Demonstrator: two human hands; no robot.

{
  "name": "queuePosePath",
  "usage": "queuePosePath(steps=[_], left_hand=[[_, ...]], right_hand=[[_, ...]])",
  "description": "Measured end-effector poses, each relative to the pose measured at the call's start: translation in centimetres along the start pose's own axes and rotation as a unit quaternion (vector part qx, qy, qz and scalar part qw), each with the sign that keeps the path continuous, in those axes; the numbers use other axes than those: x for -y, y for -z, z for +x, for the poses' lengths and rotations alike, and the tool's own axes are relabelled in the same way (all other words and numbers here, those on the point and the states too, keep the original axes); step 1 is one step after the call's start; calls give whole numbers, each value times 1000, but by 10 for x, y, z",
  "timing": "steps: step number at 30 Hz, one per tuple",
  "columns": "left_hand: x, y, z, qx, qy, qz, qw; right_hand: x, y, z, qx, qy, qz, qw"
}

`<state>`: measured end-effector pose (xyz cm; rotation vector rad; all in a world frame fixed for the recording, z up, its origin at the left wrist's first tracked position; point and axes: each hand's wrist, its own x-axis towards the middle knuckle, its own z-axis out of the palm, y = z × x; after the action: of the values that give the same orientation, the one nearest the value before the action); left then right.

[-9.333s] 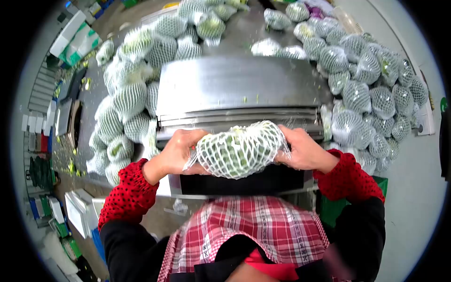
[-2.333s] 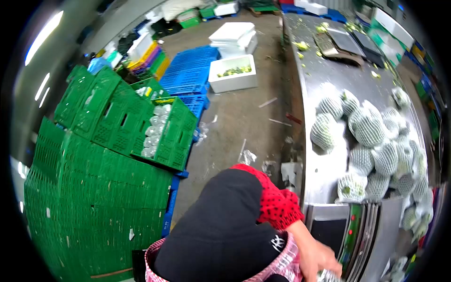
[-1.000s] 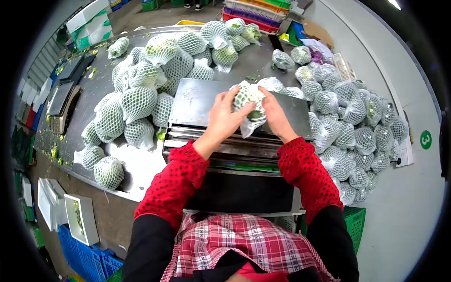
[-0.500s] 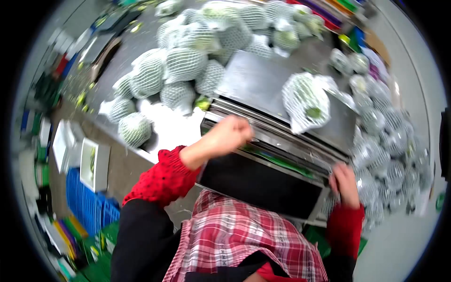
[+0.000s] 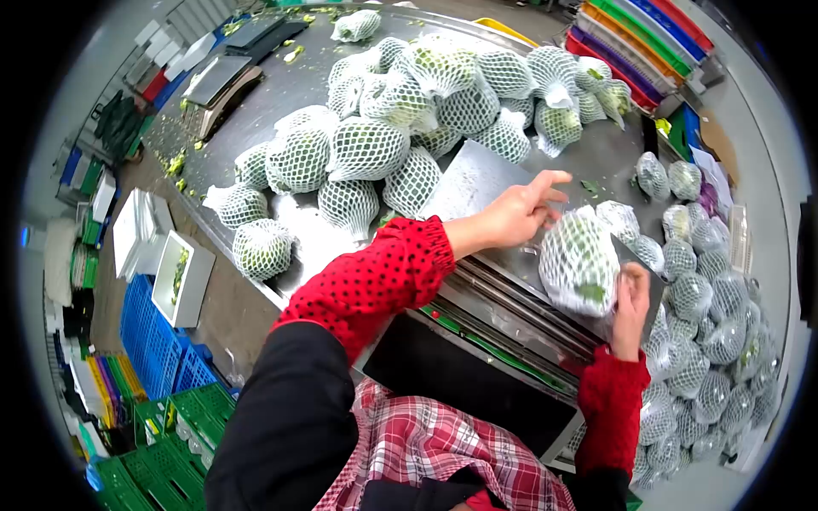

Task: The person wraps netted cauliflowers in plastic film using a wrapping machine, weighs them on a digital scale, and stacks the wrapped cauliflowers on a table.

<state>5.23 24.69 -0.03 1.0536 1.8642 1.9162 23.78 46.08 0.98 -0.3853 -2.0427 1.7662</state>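
A pale green vegetable head in a white foam net (image 5: 579, 260) rests on the right of the metal plate (image 5: 473, 179) of a wrapping machine. My left hand (image 5: 515, 211) hovers just left of it, fingers apart and stretched out. At its right side is my right hand (image 5: 630, 305), fingers bent and held together against or close to the net. What those fingers grip is hidden. Below my left forearm run the machine's metal rollers (image 5: 511, 298), above a black front panel (image 5: 469, 383).
Many netted vegetable heads (image 5: 371, 149) are piled on the steel table behind the machine. To the right lie several film-wrapped heads (image 5: 711, 298). Coloured crates (image 5: 639, 43) are stacked at the back right. A white foam box (image 5: 183, 277) and blue crates (image 5: 153, 341) stand at left.
Both hands have moved up from the machine's front edge to the netted head, the left also rightward. My left hand's fingers have opened out. The view has shifted.
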Motion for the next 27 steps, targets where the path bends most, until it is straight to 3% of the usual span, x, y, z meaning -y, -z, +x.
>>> queuePosePath(steps=[1, 2, 3, 5, 7, 8, 11, 13, 14, 15, 16, 17, 18, 19, 21, 22, 23, 25, 27], left_hand=[[-18, 9, -9, 67, -46, 82, 993], [-28, 16, -15, 139, -97, 160, 973], [-22, 19, -15, 191, -248, 343, 886], [-30, 20, -12, 159, -329, 377, 851], [-23, 20, -4, 136, -342, 333, 868], [-26, 16, -5, 145, -318, 283, 893], [-70, 22, -23, 237, -151, 158, 947], [-102, 18, -51, 256, -84, 119, 955], [-115, 19, -68, 301, -11, 84, 950], [-123, 18, -90, 343, 65, 50, 936], [-108, 10, -122, 321, 176, -92, 926], [-100, 8, -150, 322, 241, -121, 907], [-93, 10, -179, 290, 336, -231, 866], [-83, 18, -203, 248, 419, -333, 808], [-78, 16, -239, 131, 412, -455, 778], [-101, 7, -241, 77, 411, -467, 779], [-119, -2, -246, 24, 411, -478, 776], [-120, -13, -264, 39, 373, -313, 873], [-120, -23, -276, -15, 379, -238, 894]], right_hand=[[15, -2, -6, 35, -73, 68, 994], [10, -6, -9, 82, 5, -5, 997], [4, -7, -10, 122, 86, -83, 985], [8, -9, -10, 169, 146, -208, 952], [23, -5, -6, 168, 188, -306, 918], [30, -1, -2, 168, 207, -325, 907], [74, 14, -34, 222, 63, -202, 952], [121, 16, -67, 237, 142, -304, 912], [123, 17, -90, 271, 98, -303, 908], [117, 10, -115, 275, 39, -181, 943], [101, 9, -142, 284, -38, -141, 948], [89, 7, -164, 293, -114, -98, 944], [87, 10, -177, 301, -322, -13, 897], [80, 13, -193, 260, -391, 44, 882], [76, 18, -228, 114, -431, 273, 853], [76, 13, -245, 72, -355, 307, 880], [83, 4, -253, 47, -272, 244, 930], [80, -4, -254, 4, -241, 148, 959], [74, -9, -247, -15, -217, 73, 973]])
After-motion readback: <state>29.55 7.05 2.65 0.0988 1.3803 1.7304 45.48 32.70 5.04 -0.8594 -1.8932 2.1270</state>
